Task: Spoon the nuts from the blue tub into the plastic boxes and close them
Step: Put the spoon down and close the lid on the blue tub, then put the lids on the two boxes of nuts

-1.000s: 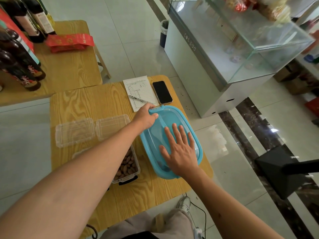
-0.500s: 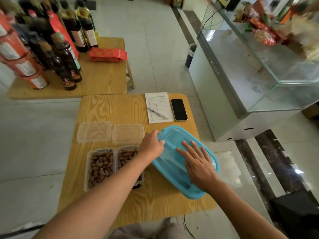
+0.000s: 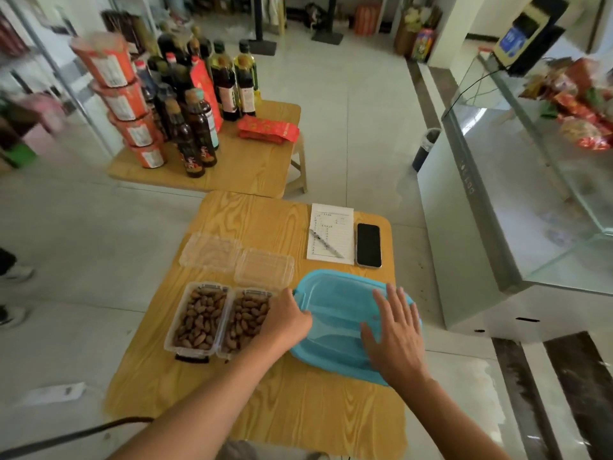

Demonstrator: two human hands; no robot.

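Note:
The blue tub [image 3: 335, 310] lies on the right side of the wooden table [image 3: 265, 393] with its translucent lid on. My right hand [image 3: 394, 333] presses flat on the lid with fingers spread. My left hand [image 3: 288, 318] grips the tub's left edge, fingers curled over the rim. Left of the tub stand two clear plastic boxes filled with brown nuts, a left box [image 3: 200, 318] and a right box [image 3: 247, 315]; my left wrist covers a corner of the right one. Their clear hinged lids [image 3: 263, 268] lie open behind them.
A paper sheet with a pen [image 3: 330, 239] and a black phone [image 3: 368, 245] lie at the table's far right. A second table behind holds dark bottles [image 3: 195, 127] and orange tubs [image 3: 132, 127]. A glass display case [image 3: 530, 194] stands to the right.
The view has tilted up and shifted, showing more of the room. My left hand slid from the tub's far corner down its left edge. My right hand stays flat on the lid.

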